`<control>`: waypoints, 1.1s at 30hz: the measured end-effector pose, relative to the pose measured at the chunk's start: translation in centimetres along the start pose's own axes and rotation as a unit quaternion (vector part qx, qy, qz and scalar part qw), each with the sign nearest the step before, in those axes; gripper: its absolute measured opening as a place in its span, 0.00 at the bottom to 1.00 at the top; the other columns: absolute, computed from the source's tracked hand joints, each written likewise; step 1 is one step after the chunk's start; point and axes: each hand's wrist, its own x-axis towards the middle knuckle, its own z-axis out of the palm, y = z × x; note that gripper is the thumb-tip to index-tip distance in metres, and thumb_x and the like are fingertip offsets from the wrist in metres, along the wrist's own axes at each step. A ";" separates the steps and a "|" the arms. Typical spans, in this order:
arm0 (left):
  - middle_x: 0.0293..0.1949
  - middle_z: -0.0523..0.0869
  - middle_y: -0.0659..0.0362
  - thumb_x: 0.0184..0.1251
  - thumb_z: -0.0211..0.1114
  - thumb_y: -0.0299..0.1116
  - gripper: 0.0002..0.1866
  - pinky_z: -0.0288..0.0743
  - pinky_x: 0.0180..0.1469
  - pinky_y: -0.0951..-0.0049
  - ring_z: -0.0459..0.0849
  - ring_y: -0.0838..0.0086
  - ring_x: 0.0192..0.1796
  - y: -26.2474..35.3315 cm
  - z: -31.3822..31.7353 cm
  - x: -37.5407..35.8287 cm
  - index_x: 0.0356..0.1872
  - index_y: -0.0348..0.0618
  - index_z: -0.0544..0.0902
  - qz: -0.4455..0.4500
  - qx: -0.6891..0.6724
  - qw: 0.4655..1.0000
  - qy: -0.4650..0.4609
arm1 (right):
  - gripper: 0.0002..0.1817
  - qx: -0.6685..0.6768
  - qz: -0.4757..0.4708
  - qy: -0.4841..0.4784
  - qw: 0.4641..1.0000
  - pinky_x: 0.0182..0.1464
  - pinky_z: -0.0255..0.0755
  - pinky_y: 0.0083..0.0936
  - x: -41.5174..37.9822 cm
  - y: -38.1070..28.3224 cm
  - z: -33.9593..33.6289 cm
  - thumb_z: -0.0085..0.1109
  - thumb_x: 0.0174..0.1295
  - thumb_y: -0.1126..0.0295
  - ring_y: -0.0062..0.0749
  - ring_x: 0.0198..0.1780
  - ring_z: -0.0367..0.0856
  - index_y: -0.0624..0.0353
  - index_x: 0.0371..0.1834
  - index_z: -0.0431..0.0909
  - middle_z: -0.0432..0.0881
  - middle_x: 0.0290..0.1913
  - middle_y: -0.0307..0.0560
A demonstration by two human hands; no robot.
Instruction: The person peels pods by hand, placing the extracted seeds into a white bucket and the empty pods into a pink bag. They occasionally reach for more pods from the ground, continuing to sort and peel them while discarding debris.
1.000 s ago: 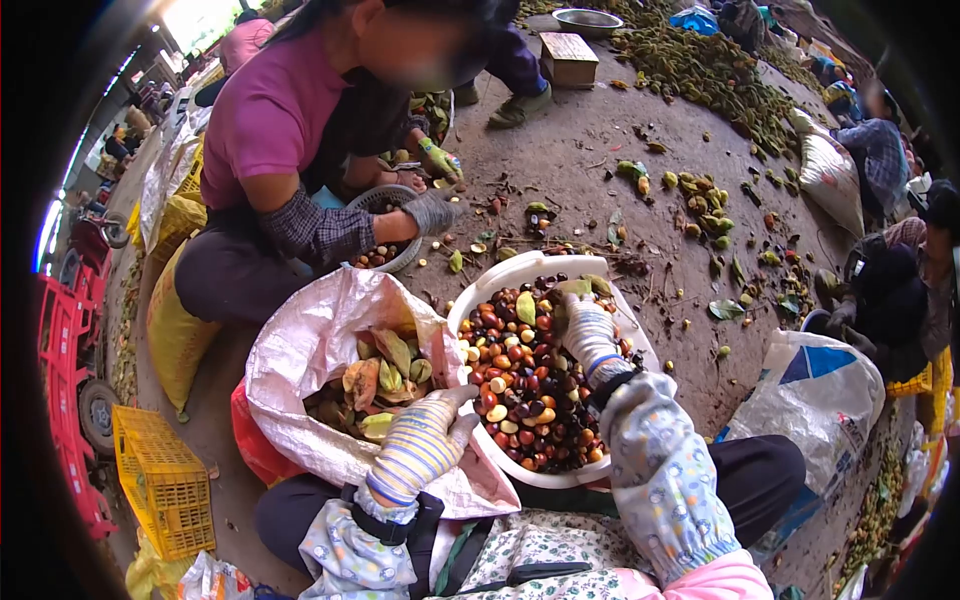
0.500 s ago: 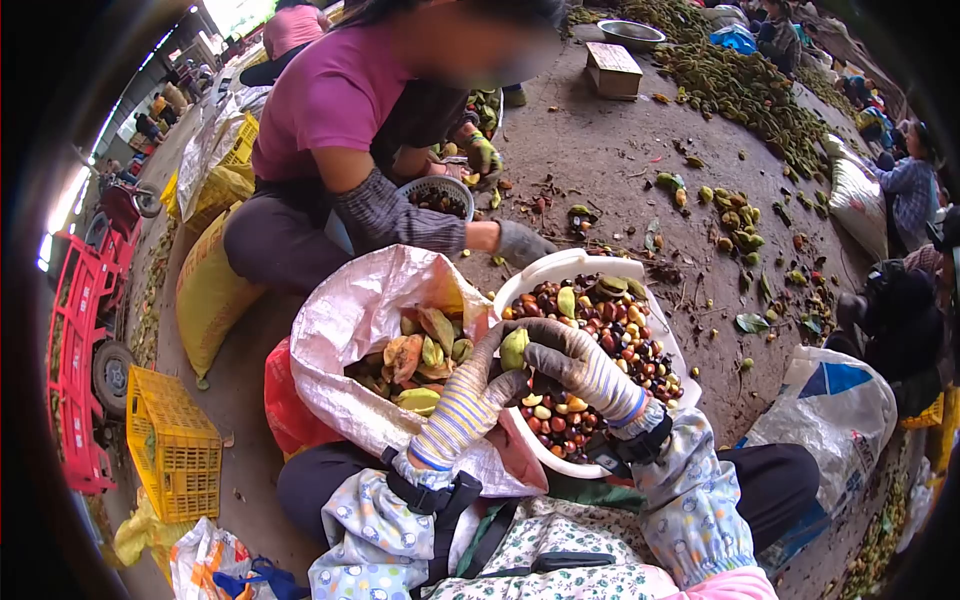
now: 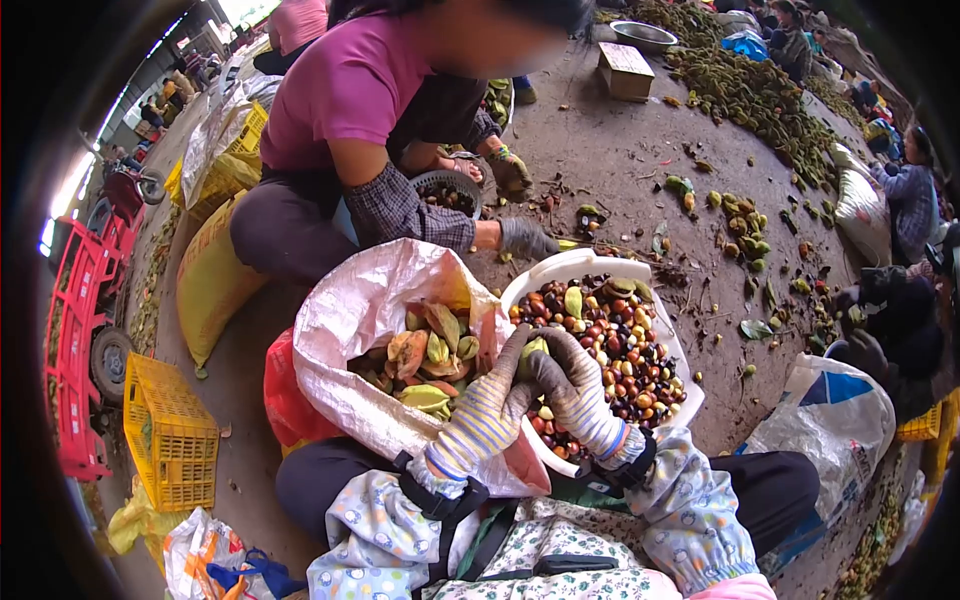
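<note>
My left hand [image 3: 486,408], in a striped glove with grey fingers, is closed on a green fruit pod [image 3: 534,352]. My right hand [image 3: 582,396], gloved alike, grips the same pod from the other side, so much of it is covered. Both hands are over the near left part of a white basin [image 3: 682,350], which holds shiny brown, red and cream seeds [image 3: 625,335]. Left of the basin, an open white sack [image 3: 335,305] contains green and brownish husks [image 3: 408,354].
Opposite sits a person in a pink top, one grey-gloved hand [image 3: 528,238] near the basin's far rim. A yellow crate [image 3: 170,432] stands at left, a white sack [image 3: 825,405] at right. Pods [image 3: 740,225] are scattered on the floor, and a large heap [image 3: 750,100] lies behind.
My hands have drawn closer together around the pod, covering more of it. The person opposite has shifted slightly right, and a yellow-green piece now shows by that person's grey-gloved hand.
</note>
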 end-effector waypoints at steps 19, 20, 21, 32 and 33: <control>0.52 0.78 0.54 0.70 0.53 0.28 0.21 0.73 0.54 0.75 0.77 0.74 0.53 0.1 1.5 1.1 0.63 0.37 0.65 -0.020 -0.308 0.951 0.019 | 0.17 -0.001 0.001 0.055 0.998 0.40 0.75 0.17 0.7 0.5 -1.2 0.52 0.67 0.63 0.18 0.38 0.78 0.64 0.53 0.72 0.80 0.39 0.40; 0.51 0.78 0.55 0.70 0.53 0.29 0.22 0.74 0.54 0.75 0.77 0.75 0.53 0.0 1.1 1.0 0.63 0.37 0.65 -0.037 -0.283 0.958 0.000 | 0.17 -0.015 0.010 0.029 0.999 0.41 0.74 0.17 0.9 0.4 -1.6 0.53 0.67 0.64 0.18 0.39 0.76 0.64 0.53 0.72 0.80 0.41 0.40; 0.51 0.78 0.55 0.71 0.53 0.29 0.22 0.74 0.53 0.75 0.76 0.75 0.53 -0.1 0.4 0.9 0.64 0.38 0.65 -0.057 -0.258 0.964 -0.018 | 0.17 -0.027 0.022 0.003 0.999 0.42 0.73 0.17 1.1 0.4 -2.0 0.53 0.67 0.66 0.18 0.40 0.75 0.64 0.54 0.71 0.79 0.42 0.40; 0.28 0.80 0.66 0.69 0.55 0.49 0.17 0.69 0.23 0.86 0.76 0.85 0.24 -1.2 -1.0 0.5 0.42 0.46 0.78 -0.183 -0.318 0.930 0.020 | 0.33 -0.315 -0.081 -0.085 0.942 0.46 0.74 0.30 1.2 0.9 -2.2 0.66 0.54 0.59 0.47 0.43 0.81 0.58 0.61 0.66 0.81 0.42 0.55; 0.32 0.81 0.64 0.69 0.54 0.49 0.18 0.73 0.28 0.82 0.79 0.80 0.27 -1.6 -1.1 0.4 0.45 0.44 0.77 -0.184 -0.316 0.931 0.004 | 0.35 -0.324 -0.075 -0.094 0.938 0.46 0.74 0.31 1.2 1.0 -2.3 0.68 0.52 0.58 0.49 0.44 0.80 0.58 0.62 0.65 0.80 0.43 0.56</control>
